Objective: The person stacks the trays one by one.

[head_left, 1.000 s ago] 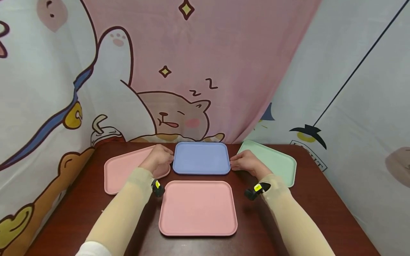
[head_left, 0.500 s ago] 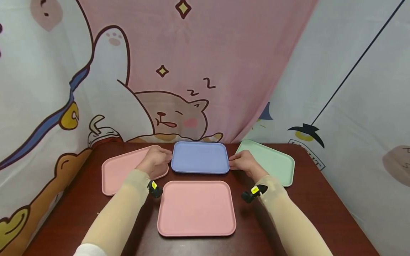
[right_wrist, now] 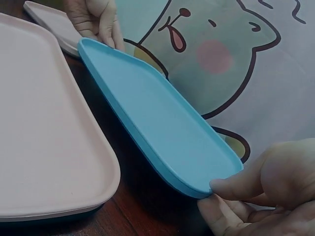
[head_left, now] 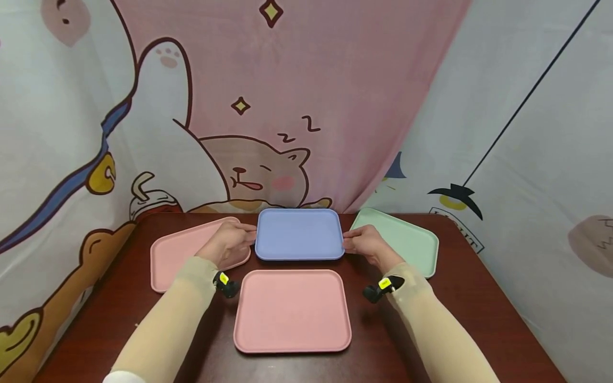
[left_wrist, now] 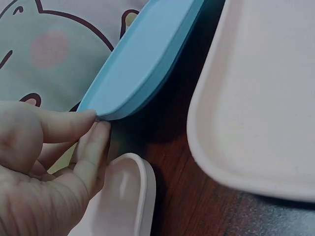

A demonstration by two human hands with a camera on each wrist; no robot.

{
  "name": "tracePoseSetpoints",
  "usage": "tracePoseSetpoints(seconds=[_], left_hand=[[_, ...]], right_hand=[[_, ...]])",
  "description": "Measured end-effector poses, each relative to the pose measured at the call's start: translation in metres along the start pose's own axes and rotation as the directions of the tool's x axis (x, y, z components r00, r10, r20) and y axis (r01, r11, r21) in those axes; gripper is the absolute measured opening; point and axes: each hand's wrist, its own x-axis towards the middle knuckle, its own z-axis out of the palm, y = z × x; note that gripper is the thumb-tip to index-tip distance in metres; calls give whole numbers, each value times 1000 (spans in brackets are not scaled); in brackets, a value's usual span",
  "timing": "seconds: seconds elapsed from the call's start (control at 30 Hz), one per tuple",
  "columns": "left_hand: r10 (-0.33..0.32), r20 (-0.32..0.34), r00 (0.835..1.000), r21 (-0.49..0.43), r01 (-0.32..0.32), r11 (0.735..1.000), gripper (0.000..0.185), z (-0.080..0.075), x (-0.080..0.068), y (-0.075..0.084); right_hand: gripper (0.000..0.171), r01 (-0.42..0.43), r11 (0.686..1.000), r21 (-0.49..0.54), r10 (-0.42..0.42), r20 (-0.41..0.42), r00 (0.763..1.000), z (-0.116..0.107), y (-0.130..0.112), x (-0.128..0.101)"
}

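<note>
A blue rectangular tray (head_left: pixel 299 235) is held level at the back centre between both hands, slightly above the table. My left hand (head_left: pixel 227 240) pinches its left edge, thumb on the rim and fingers below, as the left wrist view shows. On the opposite side, my right hand (head_left: pixel 367 243) pinches the right edge, with the thumb over the rim in the right wrist view. Directly in front lies a larger pink tray (head_left: pixel 293 311), apart from the blue one.
Another pink tray (head_left: pixel 174 255) lies angled at the left, partly under my left forearm. A green tray (head_left: pixel 407 242) lies angled behind my right hand. All are on a dark brown table (head_left: pixel 479 319) before a cartoon-printed curtain (head_left: pixel 364 80).
The blue tray has risen a little off the table with both hands holding its sides. The other trays stay in place; the head view shifts slightly.
</note>
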Motion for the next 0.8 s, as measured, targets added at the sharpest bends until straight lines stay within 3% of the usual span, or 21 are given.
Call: tracePoseSetpoints(seconds=[0.3, 0.63, 0.8], left_hand=[[-17, 9, 1000, -46, 17, 999, 40, 1, -5, 6], [-48, 40, 998, -85, 51, 995, 44, -1, -22, 4], [-41, 58, 998, -168, 50, 984, 45, -2, -30, 5]], right_hand=[[41, -7, 998, 65, 3, 57, 998, -5, -8, -8], [40, -41, 994, 97, 33, 78, 996, -8, -14, -19], [40, -33, 991, 126, 20, 103, 994, -13, -12, -26]])
